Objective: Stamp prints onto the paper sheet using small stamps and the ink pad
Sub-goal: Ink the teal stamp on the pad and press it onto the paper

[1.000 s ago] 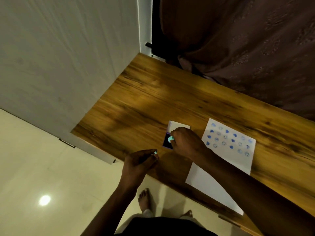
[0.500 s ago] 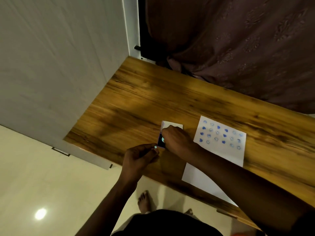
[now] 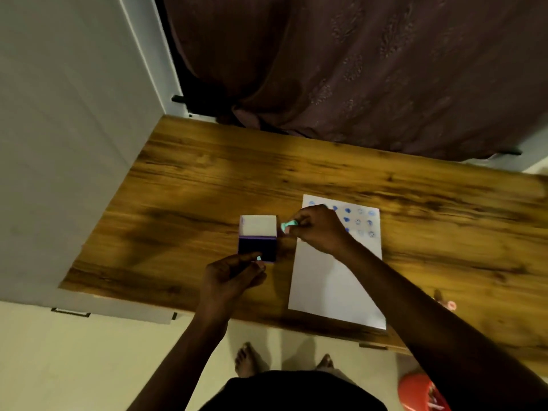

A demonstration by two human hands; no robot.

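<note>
A white paper sheet lies on the wooden table, with several blue prints in rows at its far end. Left of it sits the ink pad, dark blue, its white lid flipped open behind it. My right hand hovers over the sheet's left edge, pinching a small pale-green stamp. At the pad's near edge, my left hand is closed around another small stamp, of which only a pale-green tip shows.
A brown curtain hangs behind the table, and a white wall or door borders its left side. A small pinkish object lies near the table's front right. A red-orange container stands on the floor beside my bare feet.
My right hand has lifted the green stamp off the ink pad and moved right, over the sheet's left edge. My left hand stays by the pad's near edge.
</note>
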